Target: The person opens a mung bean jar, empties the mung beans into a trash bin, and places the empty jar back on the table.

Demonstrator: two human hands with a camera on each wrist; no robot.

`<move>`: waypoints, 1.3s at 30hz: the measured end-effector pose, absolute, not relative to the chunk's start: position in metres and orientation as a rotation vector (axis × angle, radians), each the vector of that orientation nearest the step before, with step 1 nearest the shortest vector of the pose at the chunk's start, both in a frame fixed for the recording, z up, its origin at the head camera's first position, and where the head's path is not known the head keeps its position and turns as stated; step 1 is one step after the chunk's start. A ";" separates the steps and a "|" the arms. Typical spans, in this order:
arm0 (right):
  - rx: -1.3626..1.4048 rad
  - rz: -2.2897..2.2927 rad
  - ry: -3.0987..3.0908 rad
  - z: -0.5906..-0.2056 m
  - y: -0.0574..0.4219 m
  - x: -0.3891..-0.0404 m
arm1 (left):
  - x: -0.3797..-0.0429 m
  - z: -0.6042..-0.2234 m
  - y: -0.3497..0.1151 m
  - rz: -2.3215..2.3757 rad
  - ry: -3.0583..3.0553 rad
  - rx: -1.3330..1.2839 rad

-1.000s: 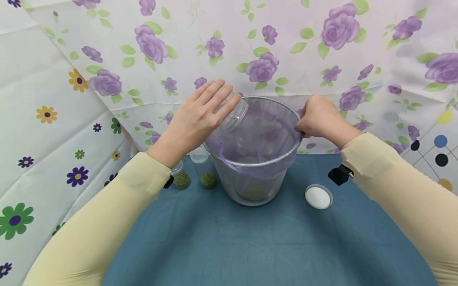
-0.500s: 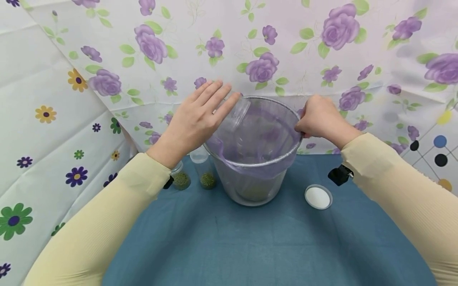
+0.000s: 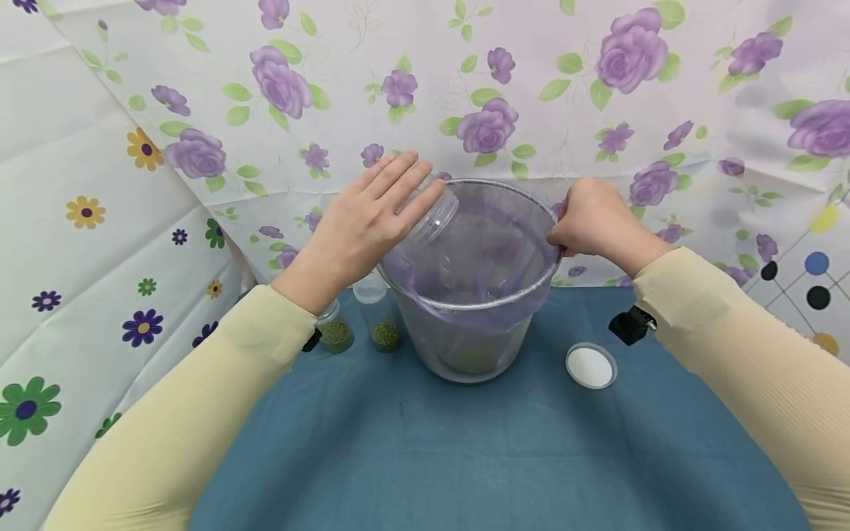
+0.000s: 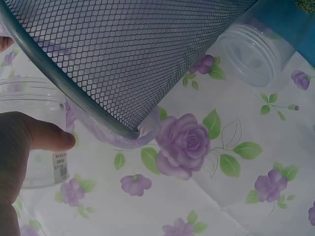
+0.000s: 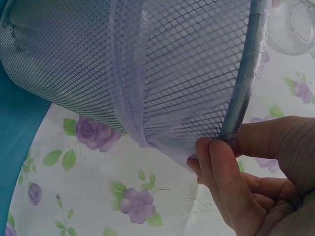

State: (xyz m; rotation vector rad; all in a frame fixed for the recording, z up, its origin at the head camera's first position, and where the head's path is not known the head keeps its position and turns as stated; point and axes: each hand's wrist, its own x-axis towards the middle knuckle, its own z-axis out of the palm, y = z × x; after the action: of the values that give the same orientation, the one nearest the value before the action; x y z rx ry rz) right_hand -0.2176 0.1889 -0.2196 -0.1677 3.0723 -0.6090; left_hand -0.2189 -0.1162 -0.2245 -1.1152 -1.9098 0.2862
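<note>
From the head view, I see the left hand [image 3: 364, 221] holding a clear jar [image 3: 441, 215] tilted over the left side of a wire-mesh bin [image 3: 471, 361], its fingers close together along the jar's outside. The right hand [image 3: 591, 217] pinches the bin's rim [image 3: 494, 303] at the right, with the purple liner [image 3: 491, 319] in its grasp. The bin stands upright near the back edge of the blue-covered table [image 3: 438, 450]. Toward the back left corner, a short container [image 3: 336, 335] and a taller container [image 3: 380, 313], each with green bits in the bottom, stand beside it. A small dish [image 3: 614, 369] of white contents [image 3: 589, 367] sits toward the right edge. From the left wrist, the thumb [image 4: 51, 135] lies across the jar's side above a barcode label [image 4: 60, 167]; the jar's mouth is by the rim, though I cannot tell whether they touch. From the right wrist, the fingers [image 5: 226, 167] press the folded-over liner against the mesh just under the rim, the thumb on the far side. Behind everything hangs a sheet [image 3: 564, 29] printed with purple flowers.
</note>
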 end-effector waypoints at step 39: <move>-0.172 -0.821 3.039 -0.228 0.196 -0.210 | -0.159 -0.259 -0.141 -0.958 -2.256 -0.496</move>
State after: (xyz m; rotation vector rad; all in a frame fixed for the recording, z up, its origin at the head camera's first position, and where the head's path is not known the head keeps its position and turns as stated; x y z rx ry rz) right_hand -0.2104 0.1961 -0.2278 -0.1722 3.0394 -0.8209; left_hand -0.1593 -0.1414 -0.2588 -0.4965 -2.2562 -0.9584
